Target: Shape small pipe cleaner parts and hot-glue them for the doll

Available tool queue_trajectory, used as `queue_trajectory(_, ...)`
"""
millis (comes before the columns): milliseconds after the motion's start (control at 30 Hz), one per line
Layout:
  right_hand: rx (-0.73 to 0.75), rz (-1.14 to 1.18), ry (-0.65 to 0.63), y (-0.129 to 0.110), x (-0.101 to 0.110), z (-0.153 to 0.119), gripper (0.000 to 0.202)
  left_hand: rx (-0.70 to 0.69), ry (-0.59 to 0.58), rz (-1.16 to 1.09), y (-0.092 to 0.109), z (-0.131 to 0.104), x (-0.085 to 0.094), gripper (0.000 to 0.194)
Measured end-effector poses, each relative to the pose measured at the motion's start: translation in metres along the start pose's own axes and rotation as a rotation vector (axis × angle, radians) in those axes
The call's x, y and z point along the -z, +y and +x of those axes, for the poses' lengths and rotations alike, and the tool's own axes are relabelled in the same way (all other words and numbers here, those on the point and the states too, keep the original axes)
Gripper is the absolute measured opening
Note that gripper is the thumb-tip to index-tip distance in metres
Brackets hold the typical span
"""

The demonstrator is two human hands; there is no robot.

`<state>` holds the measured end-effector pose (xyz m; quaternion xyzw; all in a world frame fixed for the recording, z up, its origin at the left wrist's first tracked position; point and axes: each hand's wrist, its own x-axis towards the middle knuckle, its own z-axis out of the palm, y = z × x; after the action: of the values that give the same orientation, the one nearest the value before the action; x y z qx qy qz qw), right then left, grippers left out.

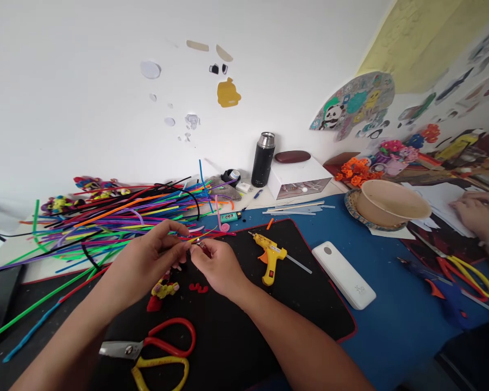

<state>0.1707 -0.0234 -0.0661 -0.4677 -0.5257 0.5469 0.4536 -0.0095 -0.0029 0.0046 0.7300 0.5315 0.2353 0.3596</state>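
Observation:
My left hand [157,255] and my right hand [218,266] meet above the black mat [236,336], their fingertips nearly touching. My left fingers pinch at a thin yellow strand [204,235], which looks like a pipe cleaner. My right hand is closed, thumb against fingers, around a small shiny metal-looking piece [199,244]; its kind is mostly hidden. Beneath my hands lie a fuzzy yellow piece [165,290] with a red part [154,303], and small curled red bits [199,288]. Scissors [140,347] with red and yellow handles rest open nearer me.
Colourful pipe cleaners [146,212] are heaped at the back left. A yellow glue gun [271,255] lies right of my hands, beside a white power bank [344,274]. A black flask [264,160] stands behind. At far right are another person's hands [478,212], a bowl [391,203] and more scissors [460,266].

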Motion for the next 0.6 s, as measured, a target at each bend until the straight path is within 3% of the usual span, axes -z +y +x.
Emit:
queue_trajectory(267,-0.04,0.091,0.05,0.007,0.002,0.005,0.046,-0.072,0.043,0.2,0.008,-0.005,0.011,0.042)
queue_trajectory(433,-0.046,0.112,0.054,0.008,0.004,0.007,0.049,-0.061,0.07,0.168,0.006,-0.005,0.013,0.04)
queue_trajectory(600,-0.052,0.12,0.074,0.009,0.006,0.008,0.051,-0.002,-0.018,0.089,0.001,-0.006,0.017,0.05)
